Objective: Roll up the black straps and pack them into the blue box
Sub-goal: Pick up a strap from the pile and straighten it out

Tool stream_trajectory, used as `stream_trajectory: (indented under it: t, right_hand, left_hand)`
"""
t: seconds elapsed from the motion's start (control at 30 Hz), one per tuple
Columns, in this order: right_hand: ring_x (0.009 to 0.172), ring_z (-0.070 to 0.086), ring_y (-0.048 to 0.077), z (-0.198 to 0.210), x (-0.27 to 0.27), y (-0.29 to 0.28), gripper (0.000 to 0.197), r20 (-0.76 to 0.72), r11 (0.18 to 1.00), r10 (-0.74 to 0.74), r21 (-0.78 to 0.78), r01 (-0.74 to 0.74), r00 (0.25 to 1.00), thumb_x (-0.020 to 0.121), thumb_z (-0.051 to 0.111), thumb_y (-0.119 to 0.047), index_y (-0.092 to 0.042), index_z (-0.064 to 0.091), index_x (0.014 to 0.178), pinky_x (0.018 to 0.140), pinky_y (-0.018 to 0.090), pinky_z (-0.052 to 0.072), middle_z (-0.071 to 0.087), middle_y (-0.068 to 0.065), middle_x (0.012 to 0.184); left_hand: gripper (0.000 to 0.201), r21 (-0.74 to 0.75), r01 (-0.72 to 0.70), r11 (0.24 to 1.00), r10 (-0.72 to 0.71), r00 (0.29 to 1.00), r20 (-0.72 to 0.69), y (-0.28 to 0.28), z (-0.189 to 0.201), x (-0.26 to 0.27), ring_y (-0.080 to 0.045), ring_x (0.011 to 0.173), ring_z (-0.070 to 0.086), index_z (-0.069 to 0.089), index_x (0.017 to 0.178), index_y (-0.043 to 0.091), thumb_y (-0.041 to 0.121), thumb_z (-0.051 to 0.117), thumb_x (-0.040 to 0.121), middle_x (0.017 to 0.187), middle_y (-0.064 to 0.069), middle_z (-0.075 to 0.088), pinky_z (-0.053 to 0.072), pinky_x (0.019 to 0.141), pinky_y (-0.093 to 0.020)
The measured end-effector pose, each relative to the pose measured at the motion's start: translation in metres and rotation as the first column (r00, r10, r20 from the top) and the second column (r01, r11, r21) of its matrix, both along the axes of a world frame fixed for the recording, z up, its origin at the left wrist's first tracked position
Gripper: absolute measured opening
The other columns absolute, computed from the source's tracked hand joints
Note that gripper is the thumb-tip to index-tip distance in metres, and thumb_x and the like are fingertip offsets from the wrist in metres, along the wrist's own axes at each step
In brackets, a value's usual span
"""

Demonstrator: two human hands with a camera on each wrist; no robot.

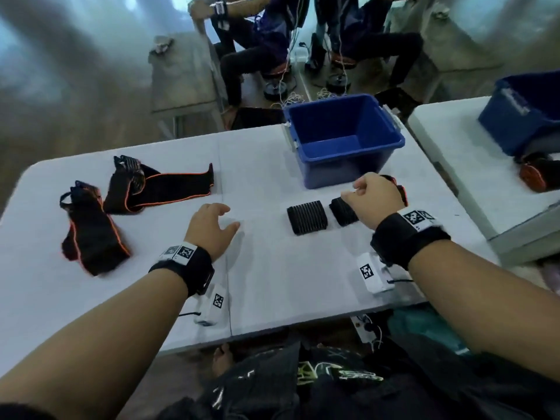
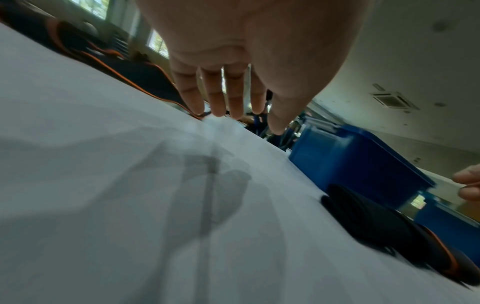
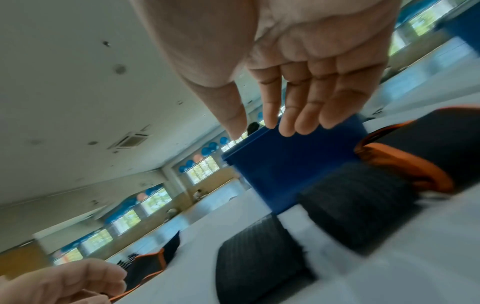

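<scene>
Hovering both hands over the white table (image 1: 266, 268) rn, neither one grasping anything. Our left hand (image 1: 209, 228) sits low above bare tabletop near the middle, fingers (image 2: 215, 98) loose and nearly straight, tips pointing down at the surface. Our right hand (image 1: 375, 197) floats just above the right-hand rolled strap (image 1: 342, 212), fingers (image 3: 306, 107) relaxed and slightly bent, w/ a gap between them and the roll in the right wrist view. Another rolled strap (image 1: 306, 217) lies just to its left, the 2 close but apart. Behind our right hand there's a bit of black w/ orange trim (image 1: 400, 189), mostly hidden. Blue box (image 1: 345, 140) stands at the far edge, right behind the rolls, open top. Over on the left, 2 unrolled straps w/ orange edging: 1 nearer us (image 1: 94, 234) and 1 further back (image 1: 160, 186), touching each other, well apart from the box.
</scene>
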State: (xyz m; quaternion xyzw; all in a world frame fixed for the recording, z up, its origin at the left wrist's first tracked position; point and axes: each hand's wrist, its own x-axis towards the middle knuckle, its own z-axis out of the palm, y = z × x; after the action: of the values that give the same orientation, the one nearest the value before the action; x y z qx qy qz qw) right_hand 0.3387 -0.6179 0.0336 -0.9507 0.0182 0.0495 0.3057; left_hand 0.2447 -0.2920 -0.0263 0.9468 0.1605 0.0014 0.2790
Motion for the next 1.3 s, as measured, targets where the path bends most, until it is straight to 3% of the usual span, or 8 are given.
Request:
stream_trajectory:
  t: [0.2,0.43,0.53,0.8,0.9,1.03,1.17,1.3]
  right_hand:
    - [0.091,0.056,0.019,-0.001,-0.007,0.111,0.026,-0.062,0.962,0.267,-0.038,-0.269,0.962,0.088,0.065,-0.039,-0.018,0.063,0.104,0.08,0.027,0.041,0.061,-0.002,0.096]
    - [0.091,0.057,0.02,-0.011,-0.024,0.196,0.019,-0.109,0.9,0.426,-0.05,-0.433,0.898,0.088,0.066,-0.038,-0.021,0.058,0.094,0.077,0.028,0.041,0.062,-0.002,0.094]
    - [0.091,0.057,0.02,-0.013,-0.027,0.222,0.019,-0.136,0.877,0.464,-0.07,-0.476,0.875,0.088,0.065,-0.038,-0.021,0.058,0.095,0.076,0.028,0.041,0.061,-0.003,0.093]
    - [0.089,0.058,0.02,-0.014,-0.022,0.29,0.016,-0.138,0.83,0.534,-0.103,-0.548,0.834,0.086,0.064,-0.034,-0.02,0.06,0.095,0.075,0.029,0.044,0.062,-0.002,0.093]
    - [0.087,0.06,0.02,-0.014,-0.018,0.319,0.017,-0.132,0.813,0.556,-0.117,-0.57,0.82,0.086,0.063,-0.034,-0.02,0.061,0.094,0.075,0.032,0.049,0.062,-0.003,0.091]
    - [0.08,0.062,0.02,-0.014,-0.011,0.36,0.016,-0.145,0.79,0.578,-0.149,-0.595,0.803,0.085,0.063,-0.032,-0.016,0.064,0.087,0.07,0.033,0.052,0.065,0.0,0.084]
    - [0.081,0.063,0.02,-0.019,-0.005,0.398,0.017,-0.152,0.786,0.584,-0.137,-0.602,0.797,0.087,0.065,-0.031,-0.014,0.066,0.089,0.072,0.033,0.052,0.066,0.0,0.084]
    - [0.079,0.061,0.015,-0.03,0.0,0.424,0.015,-0.173,0.802,0.567,-0.104,-0.588,0.805,0.086,0.066,-0.034,-0.019,0.066,0.089,0.063,0.028,0.043,0.065,-0.005,0.085]
  left_hand:
    - [0.039,0.055,-0.193,0.98,0.194,0.981,-0.011,0.095,0.006,-0.056,-0.027,0.115,0.059,0.063,0.125,0.015,0.03,0.071,0.09,0.126,-0.007,0.058,0.045,0.104,-0.04]
    - [0.042,0.247,-0.406,0.88,0.439,0.893,-0.097,0.176,0.005,-0.113,-0.035,0.123,0.047,0.063,0.129,0.029,0.032,0.067,0.088,0.141,-0.005,0.048,0.046,0.101,-0.048]
    - [0.05,0.299,-0.357,0.885,0.427,0.879,-0.213,0.19,-0.005,-0.13,-0.032,0.128,0.045,0.053,0.139,0.037,0.035,0.063,0.09,0.148,-0.001,0.045,0.045,0.102,-0.047]
    - [0.043,0.274,-0.088,0.958,0.16,0.954,-0.252,0.186,-0.013,-0.157,-0.026,0.111,0.054,0.057,0.131,0.036,0.052,0.057,0.091,0.121,0.004,0.057,0.044,0.091,-0.041]
    - [0.04,0.227,-0.028,0.974,0.087,0.963,-0.257,0.196,0.0,-0.158,-0.02,0.103,0.056,0.063,0.115,0.037,0.066,0.047,0.092,0.106,0.012,0.063,0.045,0.088,-0.04]
    - [0.021,0.033,-0.107,0.994,0.109,0.993,-0.043,0.238,0.02,-0.138,-0.014,0.084,0.059,0.068,0.093,0.027,0.046,0.058,0.095,0.086,0.008,0.062,0.049,0.08,-0.036]
    - [0.023,0.03,-0.266,0.963,0.263,0.96,0.095,0.303,0.021,-0.096,-0.024,0.098,0.061,0.064,0.113,0.02,0.031,0.064,0.093,0.107,-0.004,0.06,0.049,0.091,-0.036]
    - [0.058,-0.033,-0.405,0.914,0.403,0.914,-0.048,0.345,0.008,-0.057,-0.032,0.123,0.055,0.045,0.143,0.014,0.038,0.063,0.093,0.139,-0.015,0.049,0.045,0.106,-0.043]
